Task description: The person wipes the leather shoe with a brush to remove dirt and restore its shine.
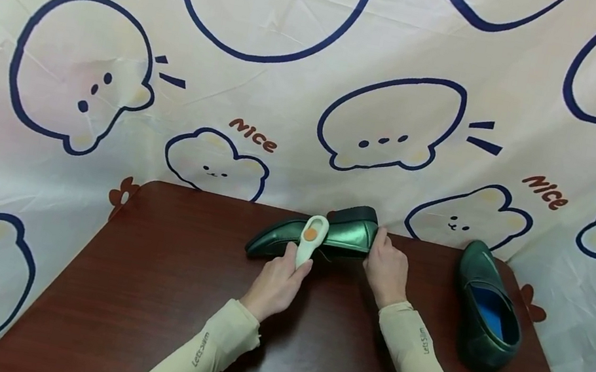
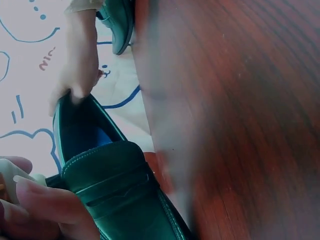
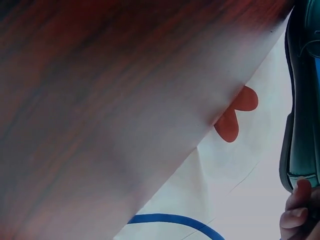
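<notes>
A dark green loafer (image 1: 352, 234) is tipped on its side near the back of the table, toe to the left and sole turned away. My right hand (image 1: 387, 271) grips it at the heel, thumb and fingers on the back rim in the left wrist view. In my left hand (image 1: 274, 285) is a white handled tool (image 1: 305, 252) with a round orange spot. Its rounded head lies against the loafer's sole side, though the contact itself is hidden. Blue lining (image 2: 97, 137) shows inside the opening.
A second green loafer (image 1: 471, 339) stands upright at the table's right side, toe pointing to the back. The brown wooden table (image 1: 159, 294) ends at a pale cloth backdrop (image 1: 294, 105) with cartoon drawings, which also hangs along both sides.
</notes>
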The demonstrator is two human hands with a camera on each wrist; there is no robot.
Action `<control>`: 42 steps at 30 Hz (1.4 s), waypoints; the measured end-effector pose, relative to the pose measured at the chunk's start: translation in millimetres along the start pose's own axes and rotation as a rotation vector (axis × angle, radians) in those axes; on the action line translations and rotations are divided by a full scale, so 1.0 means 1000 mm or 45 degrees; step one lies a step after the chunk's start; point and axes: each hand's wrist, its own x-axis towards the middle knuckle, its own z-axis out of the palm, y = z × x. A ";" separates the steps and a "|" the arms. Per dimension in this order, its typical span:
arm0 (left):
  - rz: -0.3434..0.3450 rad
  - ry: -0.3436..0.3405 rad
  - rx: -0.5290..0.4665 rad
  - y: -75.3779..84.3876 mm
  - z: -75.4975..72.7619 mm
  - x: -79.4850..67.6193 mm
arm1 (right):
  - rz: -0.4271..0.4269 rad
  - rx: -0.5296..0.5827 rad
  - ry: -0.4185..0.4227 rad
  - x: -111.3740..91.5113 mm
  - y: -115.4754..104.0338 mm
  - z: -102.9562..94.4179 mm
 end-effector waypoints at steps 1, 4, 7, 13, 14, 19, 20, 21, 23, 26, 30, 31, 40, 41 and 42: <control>0.002 0.014 0.001 -0.001 -0.001 -0.001 | 0.000 0.008 0.000 0.000 0.000 0.000; -0.016 0.038 0.002 -0.006 -0.003 -0.002 | 0.006 0.018 -0.002 0.000 0.000 0.002; -0.061 0.052 -0.016 -0.015 -0.008 -0.003 | 0.024 0.008 -0.005 -0.001 0.001 0.003; -0.226 0.122 -0.006 -0.037 -0.026 -0.006 | 0.018 0.009 -0.028 0.000 0.000 0.000; -0.250 0.129 -0.007 -0.039 -0.028 -0.007 | 0.013 0.010 -0.028 0.000 -0.001 0.000; -0.269 0.139 -0.031 -0.034 -0.030 -0.010 | -0.003 0.002 -0.004 0.002 -0.002 0.000; -0.251 0.138 -0.039 -0.031 -0.029 -0.010 | -0.005 0.001 0.001 0.003 -0.002 0.000; -0.229 0.134 -0.048 -0.028 -0.028 -0.008 | -0.005 0.001 0.002 0.003 -0.002 -0.001; -0.172 0.108 -0.061 -0.021 -0.027 -0.004 | -0.001 0.000 0.000 0.003 -0.002 -0.001; -0.092 0.043 -0.078 -0.012 -0.024 0.005 | 0.000 -0.003 0.000 0.003 -0.002 -0.001; -0.054 -0.040 -0.080 -0.004 -0.020 0.016 | -0.012 0.006 0.026 0.003 -0.001 0.000; -0.059 -0.048 -0.076 -0.003 -0.019 0.017 | -0.018 0.006 0.034 0.003 -0.001 0.001; -0.193 0.014 -0.032 -0.013 -0.020 0.014 | -0.022 0.001 0.049 0.002 0.000 0.001; -0.206 0.022 -0.026 -0.016 -0.021 0.012 | -0.022 0.001 0.047 0.002 0.000 0.001; -0.221 0.024 -0.029 -0.019 -0.023 0.009 | -0.023 0.000 0.043 0.002 -0.001 0.001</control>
